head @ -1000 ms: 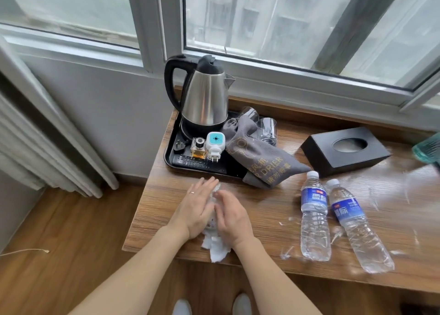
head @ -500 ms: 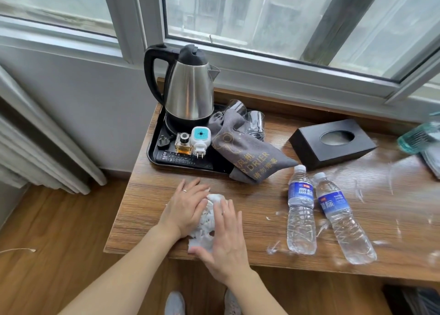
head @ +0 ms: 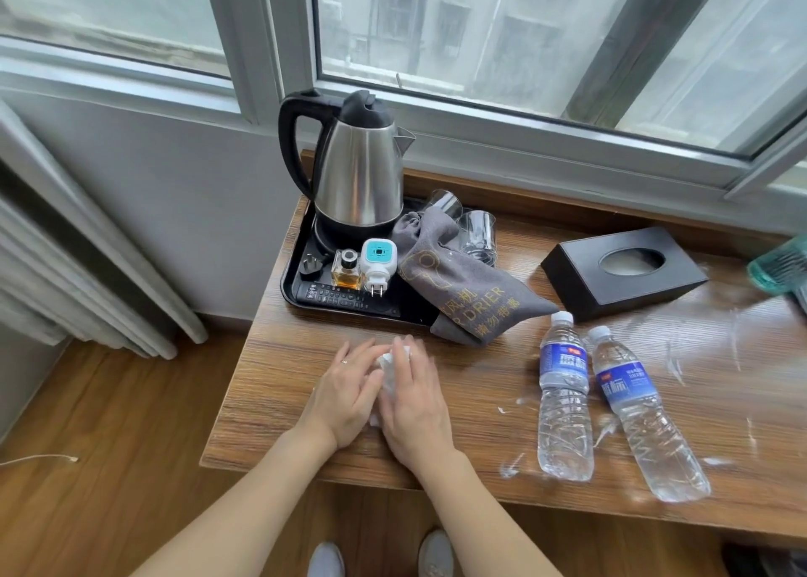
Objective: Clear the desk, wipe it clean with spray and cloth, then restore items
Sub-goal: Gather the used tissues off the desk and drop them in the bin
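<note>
A crumpled white cloth (head: 387, 373) lies on the wooden desk (head: 279, 384) near its front left part. My left hand (head: 347, 395) and my right hand (head: 412, 406) press on it side by side, covering most of it. White streaks of spray (head: 674, 369) show on the desk's right part. A teal spray bottle (head: 779, 266) pokes in at the right edge. Two water bottles (head: 565, 402) (head: 644, 415) lie flat to the right of my hands.
A black tray (head: 290, 290) at the back left holds a steel kettle (head: 358, 170), a perfume bottle (head: 347, 271), a white plug-in device (head: 377, 266), a remote and a grey dryer bag (head: 467, 290). Two glasses (head: 478, 236) stand behind it. A black tissue box (head: 622, 273) sits at the back right.
Both hands have slid the cloth forward and back on the desk; now they lie flat and parallel over it. My head has turned, shifting the view slightly.
</note>
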